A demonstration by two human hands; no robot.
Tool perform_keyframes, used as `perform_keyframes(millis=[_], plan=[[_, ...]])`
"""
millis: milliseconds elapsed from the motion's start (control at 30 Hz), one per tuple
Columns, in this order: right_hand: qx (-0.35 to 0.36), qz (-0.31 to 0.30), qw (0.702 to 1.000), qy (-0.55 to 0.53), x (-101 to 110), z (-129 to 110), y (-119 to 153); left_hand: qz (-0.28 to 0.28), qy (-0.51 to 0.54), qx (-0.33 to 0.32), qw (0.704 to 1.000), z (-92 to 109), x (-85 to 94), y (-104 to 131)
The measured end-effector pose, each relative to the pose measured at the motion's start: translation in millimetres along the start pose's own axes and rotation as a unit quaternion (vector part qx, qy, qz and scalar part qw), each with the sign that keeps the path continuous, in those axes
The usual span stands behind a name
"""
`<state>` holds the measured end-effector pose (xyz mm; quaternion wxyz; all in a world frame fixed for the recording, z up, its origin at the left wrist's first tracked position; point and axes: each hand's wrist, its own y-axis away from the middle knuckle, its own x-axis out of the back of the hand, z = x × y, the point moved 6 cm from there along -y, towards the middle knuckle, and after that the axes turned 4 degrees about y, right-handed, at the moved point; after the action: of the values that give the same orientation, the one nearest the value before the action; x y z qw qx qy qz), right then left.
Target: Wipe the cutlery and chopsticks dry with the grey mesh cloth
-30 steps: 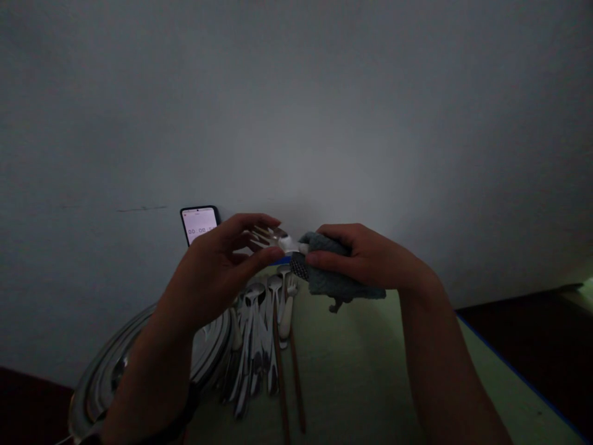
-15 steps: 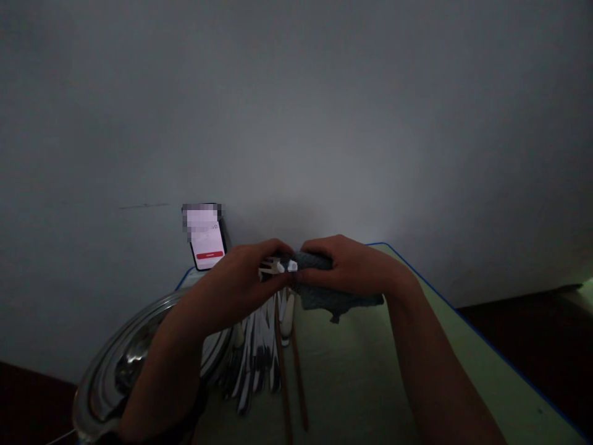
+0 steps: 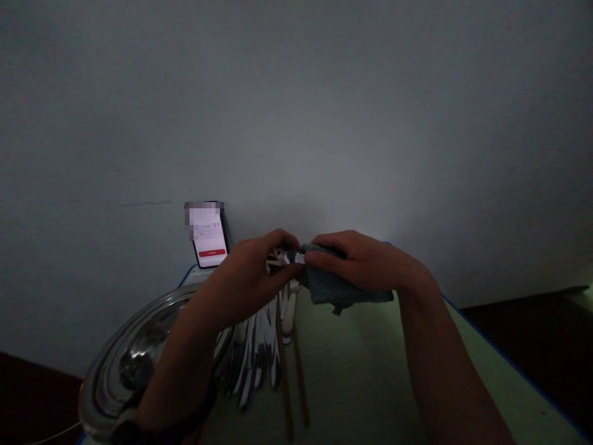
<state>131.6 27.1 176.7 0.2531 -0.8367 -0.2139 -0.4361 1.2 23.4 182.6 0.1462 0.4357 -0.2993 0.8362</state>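
Observation:
My left hand (image 3: 262,266) is closed around the head end of a metal fork (image 3: 275,259), whose tines show between thumb and fingers. A grey-blue cloth (image 3: 343,287) is gripped in my right hand (image 3: 354,253), wrapped against the fork's other end, so the handle is hidden. Both hands are close together above the table. Beneath them lies a bunch of metal cutlery (image 3: 252,358), handles toward me. Two brown chopsticks (image 3: 301,383) lie along its right side, near a pale-handled piece of cutlery (image 3: 289,312).
A shiny round metal lid or bowl (image 3: 111,364) stands at the left, partly behind my left forearm. A lit phone (image 3: 208,238) leans against the grey wall (image 3: 324,123) at the back. The pale green table (image 3: 352,371) has a blue edge.
Both hands have shifted slightly right with the fork and cloth. The cloth now covers more of the fork near my fingers, and its hanging part has swung a little.

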Motion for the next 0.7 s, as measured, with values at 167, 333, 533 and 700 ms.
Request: perform_keyframes(millis=[167, 333, 533, 700], plan=[[0.011, 0.020, 1.000, 0.017, 2, -4, -1, 0.000, -0.031, -0.005, 0.999, 6, -0.5, 1], [0.016, 0.006, 1.000, 0.018, 1, -6, -1, -0.010, -0.072, -0.010, 0.997, 13, 1.0, 3], [0.017, 0.001, 1.000, 0.020, 0, -4, -2, -0.017, -0.077, -0.011, 0.997, 13, 0.9, 2], [0.019, -0.001, 1.000, 0.023, -2, -3, -3, -0.020, -0.081, -0.009, 0.996, 13, 0.8, 2]])
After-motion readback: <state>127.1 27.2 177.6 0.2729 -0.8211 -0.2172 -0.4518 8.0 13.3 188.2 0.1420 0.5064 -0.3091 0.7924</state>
